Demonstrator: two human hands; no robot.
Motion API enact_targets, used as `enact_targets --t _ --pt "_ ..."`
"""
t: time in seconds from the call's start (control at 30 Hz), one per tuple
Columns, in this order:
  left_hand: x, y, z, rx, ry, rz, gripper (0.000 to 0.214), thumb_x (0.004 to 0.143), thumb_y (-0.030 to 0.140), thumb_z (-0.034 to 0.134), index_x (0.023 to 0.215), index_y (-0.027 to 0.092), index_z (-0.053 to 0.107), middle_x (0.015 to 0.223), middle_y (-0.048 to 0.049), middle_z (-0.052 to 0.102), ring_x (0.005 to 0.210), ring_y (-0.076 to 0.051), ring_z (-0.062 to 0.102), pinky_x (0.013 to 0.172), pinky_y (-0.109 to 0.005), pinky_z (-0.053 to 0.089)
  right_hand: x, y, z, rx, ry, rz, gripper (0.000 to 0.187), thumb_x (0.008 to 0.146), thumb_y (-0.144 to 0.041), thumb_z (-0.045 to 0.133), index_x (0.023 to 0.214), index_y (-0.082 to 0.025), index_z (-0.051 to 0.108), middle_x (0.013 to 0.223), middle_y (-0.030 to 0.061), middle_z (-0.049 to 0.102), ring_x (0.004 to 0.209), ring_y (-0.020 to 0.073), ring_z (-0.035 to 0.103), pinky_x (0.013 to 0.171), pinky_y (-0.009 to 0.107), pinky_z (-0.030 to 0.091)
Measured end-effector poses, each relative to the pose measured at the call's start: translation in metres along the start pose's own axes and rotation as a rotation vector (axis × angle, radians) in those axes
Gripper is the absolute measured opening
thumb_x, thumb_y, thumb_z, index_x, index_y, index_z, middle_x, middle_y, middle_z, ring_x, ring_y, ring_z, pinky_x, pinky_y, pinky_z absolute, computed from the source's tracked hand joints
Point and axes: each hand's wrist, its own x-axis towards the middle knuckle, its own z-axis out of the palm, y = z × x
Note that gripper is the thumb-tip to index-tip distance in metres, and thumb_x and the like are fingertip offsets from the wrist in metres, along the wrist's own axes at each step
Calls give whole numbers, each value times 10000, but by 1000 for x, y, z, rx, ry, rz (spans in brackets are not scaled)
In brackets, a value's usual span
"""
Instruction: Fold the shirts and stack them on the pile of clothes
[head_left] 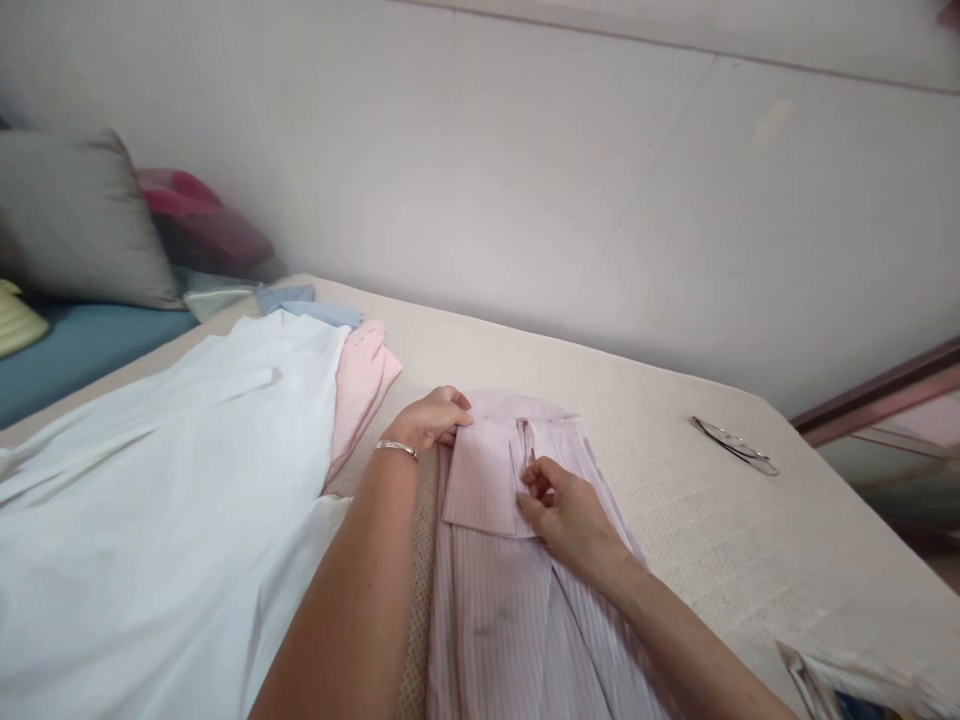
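2 bare hands are at a striped lilac garment (491, 600), which lies lengthwise on a pale bed (660, 480), its top part folded over. The left hand (435, 415) (a silver bracelet (397, 447) circles its wrist) pinches the fold's upper left corner between thumb and fingers. The right hand (566, 508) has thumb and fingertips together on a thin strap (523, 440). White clothing (187, 470) spreads to the left; glasses (735, 446) lie to the right.
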Motion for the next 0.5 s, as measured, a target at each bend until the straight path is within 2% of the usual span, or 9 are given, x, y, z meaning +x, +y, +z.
enact_targets --t 0.13,0.27,0.5 --pt "0 2 0 104 46 2 275 758 136 699 991 168 555 743 17 580 600 -121 599 576 -243 528 2 5 -5 18 0 6 91 817 -274 608 873 -239 544 716 -31 596 632 145 548 594 274 416" --pt "4 3 -3 235 50 -20 190 792 192 710 910 166 564 687 8 599 561 -150 627 566 -282 557 4 3 -9 -25 3 15 93 803 -263 610 859 -242 539 704 -33 605 634 147 559 601 276 424" --pt "8 4 -2 539 155 57 238 769 255 754 932 181 597 762 -28 690 564 -169 670 557 -270 528 0 2 -12 -111 8 16 100 795 -282 616 808 -244 525 697 -21 619 639 156 566 604 284 424"
